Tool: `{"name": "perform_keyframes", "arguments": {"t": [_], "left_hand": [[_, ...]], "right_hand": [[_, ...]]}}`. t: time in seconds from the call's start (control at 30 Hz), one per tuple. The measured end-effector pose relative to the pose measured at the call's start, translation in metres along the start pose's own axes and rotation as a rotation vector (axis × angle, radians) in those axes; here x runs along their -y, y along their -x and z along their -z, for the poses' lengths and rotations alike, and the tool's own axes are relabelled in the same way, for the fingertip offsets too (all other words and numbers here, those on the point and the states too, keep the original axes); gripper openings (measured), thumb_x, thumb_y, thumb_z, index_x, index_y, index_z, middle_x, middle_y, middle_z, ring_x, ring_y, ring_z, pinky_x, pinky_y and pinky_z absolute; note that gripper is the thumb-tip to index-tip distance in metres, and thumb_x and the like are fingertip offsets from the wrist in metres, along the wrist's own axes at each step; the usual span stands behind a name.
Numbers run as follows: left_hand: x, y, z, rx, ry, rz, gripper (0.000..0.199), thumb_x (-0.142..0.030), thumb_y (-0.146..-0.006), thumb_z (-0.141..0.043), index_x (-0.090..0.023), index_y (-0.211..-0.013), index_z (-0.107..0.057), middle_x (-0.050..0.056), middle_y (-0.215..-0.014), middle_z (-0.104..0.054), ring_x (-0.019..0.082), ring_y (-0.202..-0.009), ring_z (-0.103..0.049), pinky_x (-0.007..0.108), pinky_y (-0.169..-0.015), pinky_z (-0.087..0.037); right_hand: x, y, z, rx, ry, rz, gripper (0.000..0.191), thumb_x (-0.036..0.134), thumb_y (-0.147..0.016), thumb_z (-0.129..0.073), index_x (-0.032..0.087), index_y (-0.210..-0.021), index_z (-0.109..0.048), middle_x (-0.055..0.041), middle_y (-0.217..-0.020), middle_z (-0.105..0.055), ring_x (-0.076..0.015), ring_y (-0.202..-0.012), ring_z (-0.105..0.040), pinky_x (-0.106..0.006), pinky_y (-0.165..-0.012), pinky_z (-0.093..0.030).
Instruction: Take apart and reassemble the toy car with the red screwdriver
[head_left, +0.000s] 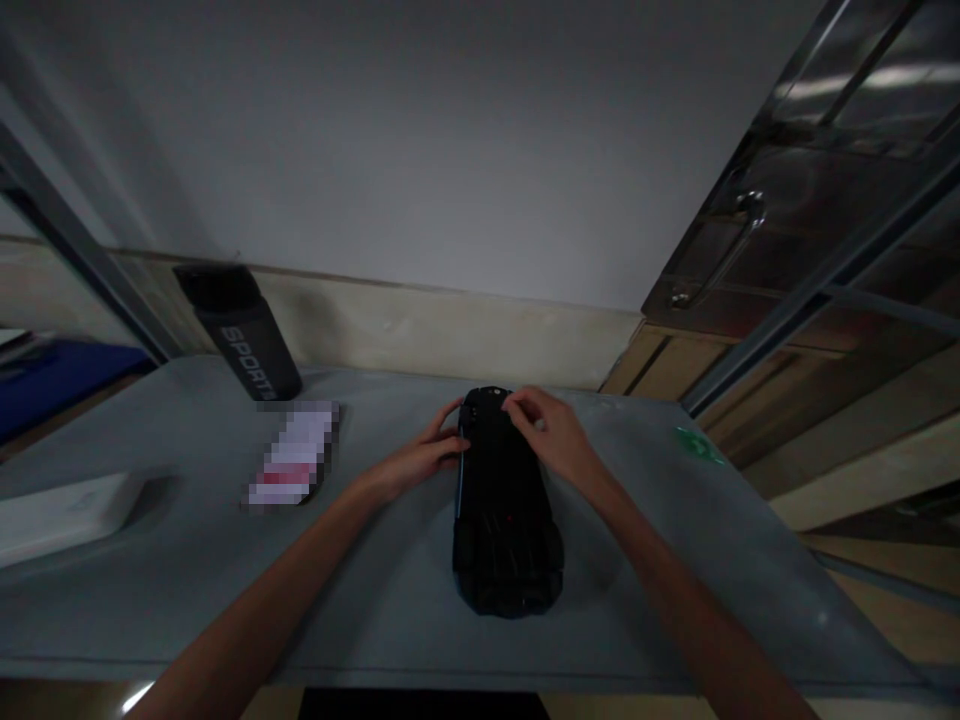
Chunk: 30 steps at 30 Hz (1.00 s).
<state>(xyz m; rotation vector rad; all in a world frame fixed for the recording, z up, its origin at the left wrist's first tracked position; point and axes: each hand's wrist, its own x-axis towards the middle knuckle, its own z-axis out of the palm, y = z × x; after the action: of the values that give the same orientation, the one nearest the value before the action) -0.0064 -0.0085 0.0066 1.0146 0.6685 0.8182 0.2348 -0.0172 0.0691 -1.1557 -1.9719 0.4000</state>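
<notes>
A dark toy car lies upside down on the grey table, its black underside up and a bluish edge showing along its left side. My left hand holds the car by its far left side, with the thumb over the underside and a finger along the edge. Over the car's far right corner is my right hand, its thumb and fingers pinched together against or just above the underside. Whatever is between those fingertips is too small and dark to make out.
A black bottle marked SPORT stands at the back left, near a phone with a blurred screen. At the left edge lies a white box-like object. A green wrapper is on the right. Metal posts flank the table.
</notes>
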Motion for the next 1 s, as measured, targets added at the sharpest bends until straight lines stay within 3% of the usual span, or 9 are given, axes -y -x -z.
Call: {"name": "perform_keyframes", "arguments": {"t": [0.03,0.1,0.2,0.3,0.43,0.53,0.63,0.8,1.0], "left_hand": [[-0.002,0.002,-0.001,0.003,-0.008,0.011,0.101,-0.026,-0.085,-0.084,-0.039,-0.169,-0.029,0.009,-0.148,-0.064,0.027,-0.130,-0.062,0.042,-0.112,-0.044],[-0.007,0.005,-0.002,0.027,-0.036,0.031,0.104,-0.028,-0.085,-0.085,-0.040,-0.170,-0.027,0.010,-0.157,-0.057,0.029,-0.139,-0.058,0.045,-0.117,-0.041],[-0.010,0.009,-0.001,0.071,-0.098,0.033,0.113,-0.027,-0.082,-0.088,-0.041,-0.171,-0.020,0.012,-0.167,-0.046,0.032,-0.151,-0.048,0.050,-0.123,-0.037],[-0.010,0.009,0.002,0.073,-0.150,0.043,0.118,-0.029,-0.081,-0.090,-0.042,-0.172,-0.017,0.014,-0.170,-0.042,0.037,-0.157,-0.041,0.054,-0.124,-0.034],[-0.010,0.010,0.003,0.072,-0.167,0.059,0.117,-0.031,-0.082,-0.089,-0.043,-0.172,-0.015,0.014,-0.171,-0.040,0.037,-0.158,-0.039,0.055,-0.125,-0.033],[-0.012,0.011,0.003,0.077,-0.180,0.060,0.114,-0.030,-0.083,-0.087,-0.045,-0.172,-0.017,0.011,-0.171,-0.043,0.036,-0.159,-0.040,0.052,-0.126,-0.034],[-0.013,0.012,0.003,0.072,-0.214,0.052,0.110,-0.028,-0.085,-0.085,-0.046,-0.171,-0.019,0.009,-0.173,-0.041,0.036,-0.159,-0.039,0.051,-0.124,-0.035],[-0.014,0.012,0.002,0.032,-0.229,0.056,0.109,-0.025,-0.084,-0.085,-0.044,-0.171,-0.022,0.010,-0.169,-0.048,0.036,-0.156,-0.044,0.050,-0.120,-0.039],[-0.016,0.012,-0.002,0.003,-0.214,0.025,0.103,-0.020,-0.082,-0.085,-0.045,-0.168,-0.033,0.008,-0.165,-0.053,0.037,-0.152,-0.050,0.052,-0.116,-0.043]], "right_hand": [[-0.013,0.001,0.004,-0.061,0.037,-0.037,0.015,0.027,-0.102,-0.055,0.022,-0.099,-0.069,-0.0044,-0.092,-0.074,-0.0206,-0.081,-0.069,-0.034,-0.079,-0.052],[-0.036,0.006,0.011,-0.062,0.169,-0.113,0.018,0.024,-0.100,-0.052,0.022,-0.107,-0.068,-0.0031,-0.085,-0.072,-0.0213,-0.074,-0.068,-0.035,-0.075,-0.051],[-0.060,0.018,0.015,0.105,0.323,-0.140,0.021,0.019,-0.099,-0.052,0.021,-0.113,-0.067,-0.0027,-0.083,-0.072,-0.0211,-0.074,-0.069,-0.033,-0.072,-0.050],[-0.067,0.028,0.010,0.234,0.382,-0.123,0.021,0.016,-0.098,-0.055,0.020,-0.115,-0.066,-0.0059,-0.092,-0.076,-0.0212,-0.078,-0.071,-0.031,-0.070,-0.049],[-0.068,0.029,0.001,0.258,0.350,-0.093,0.013,0.014,-0.096,-0.058,0.022,-0.104,-0.066,-0.0076,-0.093,-0.077,-0.0231,-0.082,-0.073,-0.031,-0.070,-0.050],[-0.067,0.028,0.006,0.219,0.318,-0.092,0.010,0.017,-0.097,-0.060,0.024,-0.102,-0.065,-0.0034,-0.081,-0.074,-0.0217,-0.072,-0.071,-0.031,-0.065,-0.049],[-0.059,0.029,0.019,0.136,0.274,-0.100,0.017,0.021,-0.099,-0.057,0.023,-0.114,-0.063,-0.0005,-0.078,-0.071,-0.0205,-0.068,-0.070,-0.032,-0.065,-0.051],[-0.025,0.031,0.035,-0.223,0.050,0.038,0.022,0.026,-0.099,-0.062,0.027,-0.121,-0.059,0.0010,-0.084,-0.072,-0.0180,-0.072,-0.071,-0.032,-0.074,-0.060],[-0.005,0.037,0.034,-0.241,0.015,0.247,0.024,0.021,-0.099,-0.064,0.028,-0.121,-0.059,-0.0002,-0.093,-0.075,-0.0154,-0.073,-0.074,-0.029,-0.070,-0.063]]}}
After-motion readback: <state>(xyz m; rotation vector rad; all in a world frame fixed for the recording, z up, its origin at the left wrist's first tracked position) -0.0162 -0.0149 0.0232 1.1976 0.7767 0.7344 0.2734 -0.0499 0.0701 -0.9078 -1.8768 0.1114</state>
